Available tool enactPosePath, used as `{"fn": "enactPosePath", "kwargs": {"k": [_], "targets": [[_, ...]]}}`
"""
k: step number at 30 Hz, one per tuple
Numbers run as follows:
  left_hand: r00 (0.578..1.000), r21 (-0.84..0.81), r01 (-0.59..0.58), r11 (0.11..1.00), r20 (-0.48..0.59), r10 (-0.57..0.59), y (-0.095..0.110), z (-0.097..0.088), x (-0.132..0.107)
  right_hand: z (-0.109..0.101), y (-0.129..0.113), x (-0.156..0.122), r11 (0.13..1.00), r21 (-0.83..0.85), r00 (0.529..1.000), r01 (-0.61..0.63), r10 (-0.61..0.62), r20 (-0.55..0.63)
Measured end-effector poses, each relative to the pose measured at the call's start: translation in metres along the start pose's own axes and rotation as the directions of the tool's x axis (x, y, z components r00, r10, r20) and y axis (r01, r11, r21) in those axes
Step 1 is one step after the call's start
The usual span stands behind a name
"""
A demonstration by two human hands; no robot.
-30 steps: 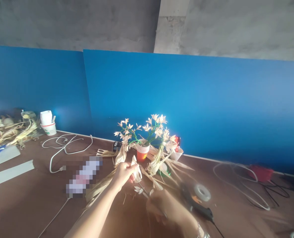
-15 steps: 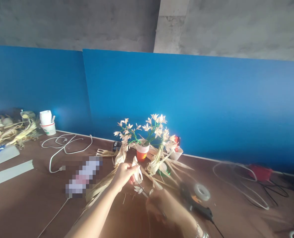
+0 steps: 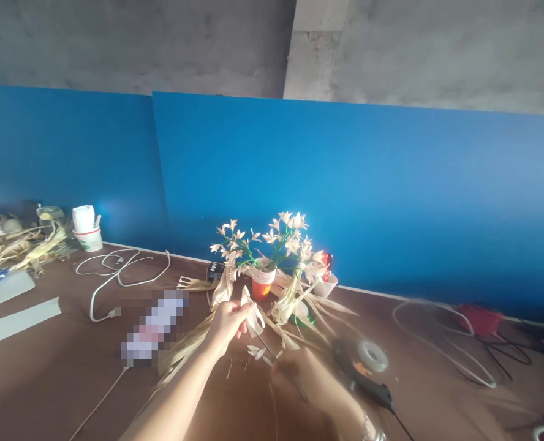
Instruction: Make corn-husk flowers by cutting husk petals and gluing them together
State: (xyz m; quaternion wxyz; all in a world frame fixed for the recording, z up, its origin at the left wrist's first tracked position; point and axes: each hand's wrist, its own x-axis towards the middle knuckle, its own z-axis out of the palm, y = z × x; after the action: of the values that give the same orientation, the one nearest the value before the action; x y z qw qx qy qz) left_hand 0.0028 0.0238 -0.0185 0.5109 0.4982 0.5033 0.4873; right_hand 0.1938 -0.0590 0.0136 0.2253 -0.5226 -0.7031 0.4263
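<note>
My left hand [image 3: 228, 324] pinches a pale piece of corn husk [image 3: 253, 318] between thumb and fingers. My right hand [image 3: 302, 376], somewhat blurred, is closed around scissors [image 3: 267, 348], whose thin dark blades point up at the lower edge of the husk. Small cut husk petals [image 3: 256, 352] lie on the table just below the blades. Behind my hands, an orange and white paper cup [image 3: 263, 284] holds green-stemmed husk flowers [image 3: 293, 236]. Long dried husks [image 3: 187, 349] lie to the left of my left hand, and more husks [image 3: 287, 300] sit beside the cup.
A black glue gun [image 3: 366, 383] and a roll of clear tape [image 3: 373, 356] lie right of my right hand. White cables [image 3: 129, 269] loop at left, near a white cup [image 3: 88, 238]. A red object [image 3: 478, 320] stands at right. A blue partition [image 3: 345, 184] borders the table.
My left hand and the husk have shifted very slightly up and left. The scissor blades now show as a thinner line near the husk's lower edge.
</note>
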Motion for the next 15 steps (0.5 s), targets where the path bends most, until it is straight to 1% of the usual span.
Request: {"fn": "enactPosePath", "kwargs": {"k": [4,8,10,15], "targets": [[1.0,-0.038,-0.001,0.999,-0.004,0.001,0.002,0.002,-0.001,-0.002,-0.003,-0.001,0.999,0.001,0.999,0.033,-0.033,0.02],[1.0,-0.061,0.005,0.998,-0.009,-0.005,0.005,0.002,-0.003,-0.003,0.002,0.0,0.998,0.035,0.998,0.058,-0.059,0.038],[1.0,-0.067,-0.001,0.998,-0.018,0.0,0.006,0.002,-0.004,-0.001,0.005,0.001,0.997,0.067,0.998,0.031,-0.035,0.048],[1.0,-0.06,-0.015,0.998,-0.023,0.014,0.007,0.003,-0.005,0.006,0.009,0.003,0.981,0.159,0.993,-0.109,0.1,0.059]]}}
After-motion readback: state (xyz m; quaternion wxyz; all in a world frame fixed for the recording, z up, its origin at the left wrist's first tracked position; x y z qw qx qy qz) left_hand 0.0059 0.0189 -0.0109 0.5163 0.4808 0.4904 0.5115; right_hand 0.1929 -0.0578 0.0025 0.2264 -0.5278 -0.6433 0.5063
